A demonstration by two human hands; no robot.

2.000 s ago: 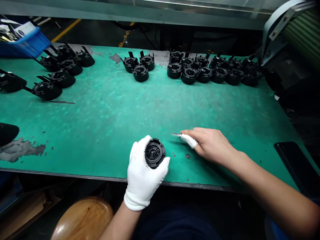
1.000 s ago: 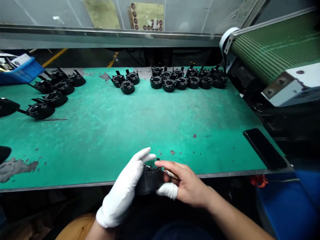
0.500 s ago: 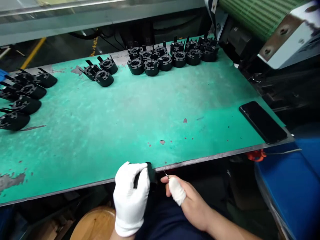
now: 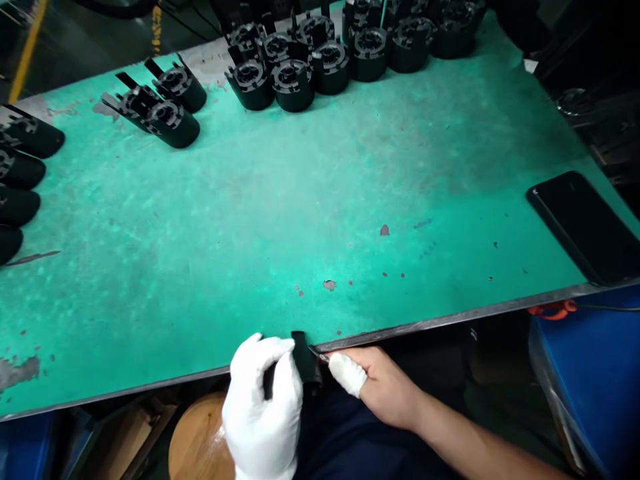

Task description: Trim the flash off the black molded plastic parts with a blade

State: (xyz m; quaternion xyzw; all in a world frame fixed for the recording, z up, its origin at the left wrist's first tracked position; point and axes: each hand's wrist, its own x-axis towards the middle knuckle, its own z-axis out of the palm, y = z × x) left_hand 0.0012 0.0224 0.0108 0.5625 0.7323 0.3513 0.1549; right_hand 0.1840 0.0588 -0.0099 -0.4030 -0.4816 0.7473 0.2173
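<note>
In a white glove, my left hand grips a black plastic part at the front edge of the green-topped table. A flat tab of this part sticks up past my fingertips; my glove hides much of the rest. My right hand is bare but for a white cover on the thumb. Pinched in it is a slim metal tool with a thin pointed tip, probably a small blade, though its kind is hard to make out. The tip is close beside the right side of the black part; contact cannot be told.
Several black round housings with upright tabs stand along the back. A smaller group sits left of them, and more at the left edge. A black phone lies at right. Below are orange handles and a wooden stool.
My right hand has moved left, bringing the tool's tip up to the black part. My left hand keeps its hold. The view has tilted down and closer to the table.
</note>
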